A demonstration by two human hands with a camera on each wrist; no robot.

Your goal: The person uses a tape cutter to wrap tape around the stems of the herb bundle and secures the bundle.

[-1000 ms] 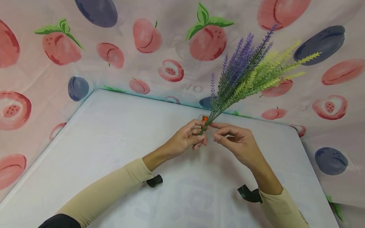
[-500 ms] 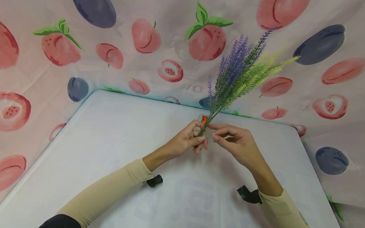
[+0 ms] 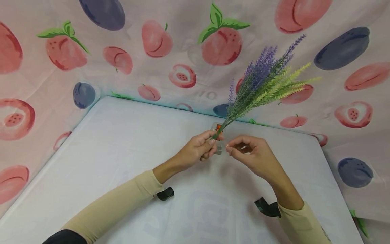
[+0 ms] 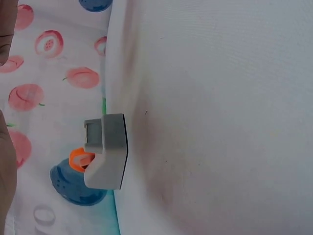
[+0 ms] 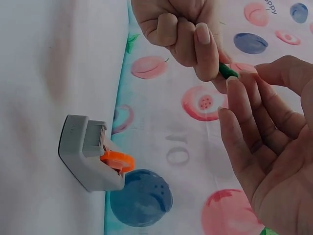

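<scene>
My left hand (image 3: 201, 145) grips the stems of a bunch of artificial lavender (image 3: 259, 81), purple and yellow-green, its heads leaning up to the right. The green stem end (image 5: 227, 71) shows at the left hand's fingertips in the right wrist view. Just right of the stems is my right hand (image 3: 256, 154), thumb and fingertips brought together beside the left hand; I cannot tell whether anything thin is between them. Behind the hands stands a grey tape dispenser (image 4: 113, 152) with an orange reel (image 5: 118, 160), partly hidden by the left hand in the head view.
The hands are above a white-covered table (image 3: 131, 135). A fruit-printed cloth (image 3: 189, 44) hangs behind the table's far edge and along its sides. Black wrist mounts (image 3: 165, 193) stick out beside both sleeves.
The lavender bunch swung left, then back right, its heads now lower. My left fingers have curled in closer round the stems. The right index finger has drawn back from the stems toward the thumb.
</scene>
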